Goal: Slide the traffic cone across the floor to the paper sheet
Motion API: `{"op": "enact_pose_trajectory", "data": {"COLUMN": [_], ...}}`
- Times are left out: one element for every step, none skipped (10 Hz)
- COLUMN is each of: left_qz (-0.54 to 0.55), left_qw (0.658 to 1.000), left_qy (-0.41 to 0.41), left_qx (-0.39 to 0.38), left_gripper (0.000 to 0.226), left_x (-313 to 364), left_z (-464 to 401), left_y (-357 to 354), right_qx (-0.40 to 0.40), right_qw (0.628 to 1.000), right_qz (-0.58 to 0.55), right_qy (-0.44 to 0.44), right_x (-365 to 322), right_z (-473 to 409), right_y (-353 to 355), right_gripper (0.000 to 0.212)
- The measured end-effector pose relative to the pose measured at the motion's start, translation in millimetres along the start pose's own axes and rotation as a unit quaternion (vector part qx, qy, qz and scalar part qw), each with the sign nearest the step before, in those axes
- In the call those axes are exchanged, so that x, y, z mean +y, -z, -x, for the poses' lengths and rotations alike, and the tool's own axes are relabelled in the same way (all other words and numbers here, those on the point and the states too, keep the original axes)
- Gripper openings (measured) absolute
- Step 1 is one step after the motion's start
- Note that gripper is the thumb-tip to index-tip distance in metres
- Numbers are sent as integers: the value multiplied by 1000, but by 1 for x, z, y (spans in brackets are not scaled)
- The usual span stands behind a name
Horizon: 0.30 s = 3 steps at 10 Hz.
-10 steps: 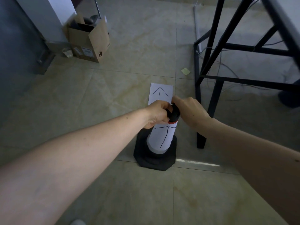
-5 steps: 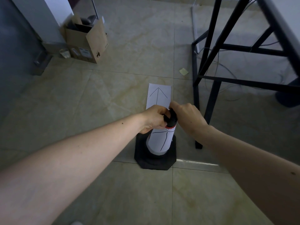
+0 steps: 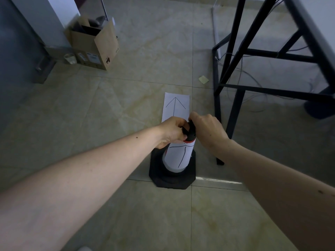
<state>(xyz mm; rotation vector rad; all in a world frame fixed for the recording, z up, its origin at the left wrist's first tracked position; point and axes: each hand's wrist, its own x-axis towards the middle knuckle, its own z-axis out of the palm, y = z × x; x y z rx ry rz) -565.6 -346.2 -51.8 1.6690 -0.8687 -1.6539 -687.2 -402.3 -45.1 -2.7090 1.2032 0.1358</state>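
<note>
**Cone gripped at the top by both hands, paper sheet just beyond**

Floor (image 3: 126, 109): large pale marbled tiles with thin dark grout lines, dim light, one bright strip of reflection to the right of the cone's base.

Black metal frame (image 3: 233, 57): angled legs and crossbars fill the upper right, under a pale tabletop edge. Thin cables trail across the floor behind it. One leg foot stands just right of the cone.

Cardboard box (image 3: 101, 44): open, upper left, against a grey-white pillar, with dark items inside that I cannot identify. Small clear cup (image 3: 69, 58) sits touching its left side.

Traffic cone (image 3: 178, 156): upright on the floor at centre, black octagonal base straddling a grout joint. White body with black lines drawn on it, narrow red band under a black cap.

Paper sheet (image 3: 176, 105): flat on the floor directly beyond the cone, black arrow drawn on it pointing away from the person. Its near edge is hidden behind the hands, so whether base and sheet touch cannot be told.

Left hand (image 3: 172, 132): fingers curled closed around the left side of the cone's cap.

Right hand (image 3: 208, 129): closed over the cap from the right, knuckles up.

Yellow sticky note (image 3: 203, 79): lies on the tile near the frame's leg.
</note>
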Motion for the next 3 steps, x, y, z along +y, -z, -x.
{"op": "enact_pose_trajectory", "data": {"left_qz": [5,1,-1], "left_qw": [1000,1000,1000], "left_qy": [0,-4,3], "left_qx": [0,-2,-18], "left_gripper": [33,31,27], "left_x": [0,-2,-6], "left_z": [1,1,3], "left_y": [-1,-2,-1], "right_qx": [-8,-5,4], "right_qw": [1000,1000,999], "right_qz": [0,-12,-46], "right_qy": [-2,-4,5], "right_x": [-1,2,6], "right_z": [1,1,3], "right_y": [1,0,-4], "right_gripper": [17,20,29]}}
